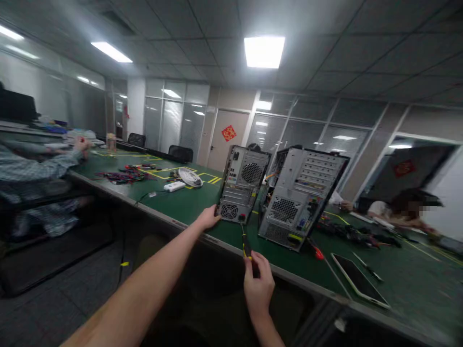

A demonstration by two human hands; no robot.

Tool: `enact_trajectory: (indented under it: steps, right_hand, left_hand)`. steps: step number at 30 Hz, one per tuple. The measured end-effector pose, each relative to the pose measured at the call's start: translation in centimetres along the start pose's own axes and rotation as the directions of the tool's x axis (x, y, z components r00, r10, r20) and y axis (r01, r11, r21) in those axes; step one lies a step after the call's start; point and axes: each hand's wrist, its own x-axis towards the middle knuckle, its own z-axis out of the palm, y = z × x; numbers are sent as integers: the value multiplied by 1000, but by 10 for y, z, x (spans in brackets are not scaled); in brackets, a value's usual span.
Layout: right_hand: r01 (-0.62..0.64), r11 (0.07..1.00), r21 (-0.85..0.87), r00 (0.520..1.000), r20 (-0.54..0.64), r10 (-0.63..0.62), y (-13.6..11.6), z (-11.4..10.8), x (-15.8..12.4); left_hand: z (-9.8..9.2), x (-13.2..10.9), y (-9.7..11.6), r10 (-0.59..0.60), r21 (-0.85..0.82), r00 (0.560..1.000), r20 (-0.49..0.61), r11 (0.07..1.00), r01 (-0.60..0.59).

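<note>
A smaller computer case (237, 195) stands upright with its rear panel, fan grille and ports facing me. My left hand (209, 218) holds it by the lower left edge; some of its fingers are hidden by the case. In my right hand (259, 277) is a screwdriver (246, 245) with a black and yellow handle, pinched near its end. Its thin shaft points up to the bottom of the rear panel, near the power socket; whether the tip touches a screw is too small to tell. Beside it on the right stands a larger computer case (289, 202), its side open.
Right of the cases lie a red-handled tool (319, 253), a tablet-like device (358, 279), a pen-like tool (367, 267) and dark cables (358, 231). Bundled cables (125, 174), a white power strip (174, 186) and a white oval object (190, 177) lie left. People sit at both sides.
</note>
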Motion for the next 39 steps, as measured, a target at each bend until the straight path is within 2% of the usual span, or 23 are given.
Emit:
enact_trajectory:
  steps: [4,9,17,19,24,27,31,36,39]
  right_hand:
    - [-32,999,20,999,-6,32,-2,-3,-2]
    - [-117,986,115,993,16,116,0,-1,-4]
    - [-235,938,254,969,-17,248,9,3,-5]
    - [-212,953,217,976,-10,220,8,2,-4]
    - [-24,999,20,1000,-16,25,-1,-2,-1]
    - [22,1000,-14,1000,-20,-22,-6,-3,0]
    - [18,1000,-2,1000,-21,-18,-6,-1,-1]
    - [-126,985,115,992,-13,128,4,2,-6]
    - [-79,994,78,996,-32,82,6,0,-5]
  left_hand:
    - [1,1,-1,-23,6,1000,11,1000,23]
    - [1,3,-1,-28,1,1000,10,1000,28]
    - [0,2,-1,-32,-13,999,7,999,32]
    - [0,1,-1,-36,-13,999,5,999,36]
    - [0,1,0,-33,-7,999,6,999,33]
    - [0,2,0,-29,-10,1000,7,1000,29]
    - [-1,1,0,-22,-9,1000,9,1000,22]
    - [-2,1,0,-29,0,999,13,1000,29]
    - [-1,1,0,-21,9,1000,7,1000,21]
